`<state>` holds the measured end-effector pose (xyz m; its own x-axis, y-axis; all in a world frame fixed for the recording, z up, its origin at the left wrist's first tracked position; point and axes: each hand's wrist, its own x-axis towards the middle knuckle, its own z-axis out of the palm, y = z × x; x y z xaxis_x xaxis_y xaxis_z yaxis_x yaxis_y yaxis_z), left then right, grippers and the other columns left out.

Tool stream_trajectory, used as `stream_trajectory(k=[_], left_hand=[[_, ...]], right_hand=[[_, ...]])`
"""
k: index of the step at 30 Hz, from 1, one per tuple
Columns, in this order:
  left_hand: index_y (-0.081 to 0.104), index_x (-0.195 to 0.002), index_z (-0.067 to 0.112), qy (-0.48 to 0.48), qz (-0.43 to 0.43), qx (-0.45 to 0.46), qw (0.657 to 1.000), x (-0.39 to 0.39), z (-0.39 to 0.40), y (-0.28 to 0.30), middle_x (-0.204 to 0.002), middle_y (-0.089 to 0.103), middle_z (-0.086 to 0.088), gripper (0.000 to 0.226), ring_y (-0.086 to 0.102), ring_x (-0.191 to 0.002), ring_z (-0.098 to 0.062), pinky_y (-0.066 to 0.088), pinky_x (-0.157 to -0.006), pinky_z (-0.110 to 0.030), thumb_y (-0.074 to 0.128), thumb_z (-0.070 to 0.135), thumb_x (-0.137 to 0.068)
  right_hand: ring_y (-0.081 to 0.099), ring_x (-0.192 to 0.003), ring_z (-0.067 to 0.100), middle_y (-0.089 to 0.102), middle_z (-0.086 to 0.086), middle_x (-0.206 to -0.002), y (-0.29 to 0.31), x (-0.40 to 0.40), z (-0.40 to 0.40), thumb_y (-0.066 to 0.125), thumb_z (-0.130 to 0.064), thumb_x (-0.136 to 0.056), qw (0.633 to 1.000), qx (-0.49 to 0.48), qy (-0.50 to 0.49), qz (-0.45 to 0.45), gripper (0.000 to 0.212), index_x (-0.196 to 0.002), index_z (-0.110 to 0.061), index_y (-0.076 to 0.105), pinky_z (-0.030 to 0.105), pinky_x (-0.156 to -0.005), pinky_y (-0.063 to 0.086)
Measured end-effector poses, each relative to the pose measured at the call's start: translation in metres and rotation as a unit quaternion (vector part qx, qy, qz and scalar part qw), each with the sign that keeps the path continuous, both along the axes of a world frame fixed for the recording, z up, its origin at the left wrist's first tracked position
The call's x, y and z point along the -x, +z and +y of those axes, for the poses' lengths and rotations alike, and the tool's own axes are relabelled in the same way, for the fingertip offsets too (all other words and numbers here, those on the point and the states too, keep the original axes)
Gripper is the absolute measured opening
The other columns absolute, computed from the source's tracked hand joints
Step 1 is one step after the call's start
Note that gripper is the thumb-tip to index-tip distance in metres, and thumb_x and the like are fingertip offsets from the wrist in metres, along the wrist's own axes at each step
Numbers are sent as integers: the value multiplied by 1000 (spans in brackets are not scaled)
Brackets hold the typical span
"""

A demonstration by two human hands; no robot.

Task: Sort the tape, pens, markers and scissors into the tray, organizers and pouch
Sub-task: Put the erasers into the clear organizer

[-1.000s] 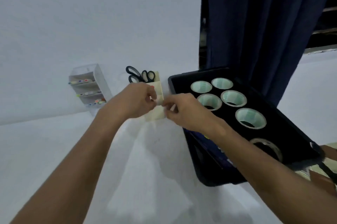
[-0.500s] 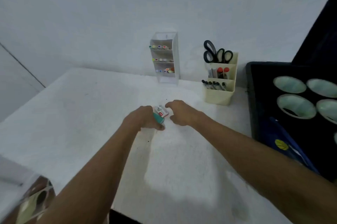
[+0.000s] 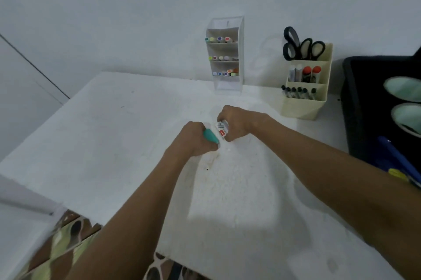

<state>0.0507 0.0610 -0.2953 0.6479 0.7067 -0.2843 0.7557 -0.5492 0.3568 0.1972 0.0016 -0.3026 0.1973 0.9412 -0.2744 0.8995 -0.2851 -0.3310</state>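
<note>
Both my hands meet over the middle of the white table [image 3: 114, 143]. My left hand [image 3: 196, 140] grips a teal cap-like piece [image 3: 210, 136]. My right hand [image 3: 237, 123] holds a small white object with a red label [image 3: 222, 129] right next to it. A clear tiered organizer [image 3: 225, 56] with coloured markers stands at the back wall. To its right is a cream organizer [image 3: 305, 88] holding black scissors [image 3: 298, 44], markers and pens. The black tray [image 3: 355, 106] with tape rolls [image 3: 407, 117] sits at the far right, with a blue pouch [image 3: 396, 161] on its near part.
The table's left edge runs diagonally from the wall toward me. A patterned fabric [image 3: 66, 241] lies below the table's near edge at the lower left. A white wall rises close behind the organizers.
The view swung left from the tray to the table's middle. My hands came down from in front of the cream organizer to just above the table, still holding the small item together.
</note>
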Motion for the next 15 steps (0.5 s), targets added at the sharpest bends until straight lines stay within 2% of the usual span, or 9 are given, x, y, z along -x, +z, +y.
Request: stream_trajectory(k=[3, 6, 9, 12, 15], left_hand=[[50, -121, 13, -18, 0, -8, 1000, 4, 16, -2, -115, 57, -8, 62, 54, -97, -21, 45, -79, -28, 81, 32, -70], [48, -117, 13, -41, -56, 12, 998, 7, 34, -4, -108, 61, -10, 57, 56, -87, -20, 44, -69, -27, 80, 18, -71], [51, -122, 17, -88, -126, -19, 988, 13, 42, -9, -98, 65, -7, 55, 55, -78, -15, 39, -70, -21, 79, 14, -75], [51, -131, 22, -126, -186, -61, 973, 24, 45, -24, -105, 65, -6, 55, 51, -81, -12, 39, -74, -21, 73, 14, -81], [46, -139, 25, -168, -206, -85, 960, 34, 50, -38, -104, 63, -5, 53, 51, -81, -11, 40, -74, -20, 63, 17, -90]], right_hand=[[52, -112, 22, 46, 6, -126, 2, 0, -14, 79, -39, -72, 999, 4, -42, -1, 70, -130, -11, 50, 30, -96, 45], [49, -114, 21, 42, 6, -129, 3, 3, -31, 78, -43, -72, 996, 22, -86, 4, 75, -134, -14, 48, 30, -97, 42], [48, -117, 22, 42, 8, -131, 7, 9, -39, 76, -41, -76, 992, 22, -122, 27, 73, -137, -15, 45, 28, -96, 39], [45, -122, 21, 44, 6, -136, 11, 17, -42, 74, -35, -79, 987, 24, -154, 44, 70, -139, -17, 43, 27, -97, 37], [45, -123, 20, 45, 5, -140, 11, 21, -42, 73, -30, -81, 980, 28, -184, 66, 68, -141, -18, 41, 25, -95, 36]])
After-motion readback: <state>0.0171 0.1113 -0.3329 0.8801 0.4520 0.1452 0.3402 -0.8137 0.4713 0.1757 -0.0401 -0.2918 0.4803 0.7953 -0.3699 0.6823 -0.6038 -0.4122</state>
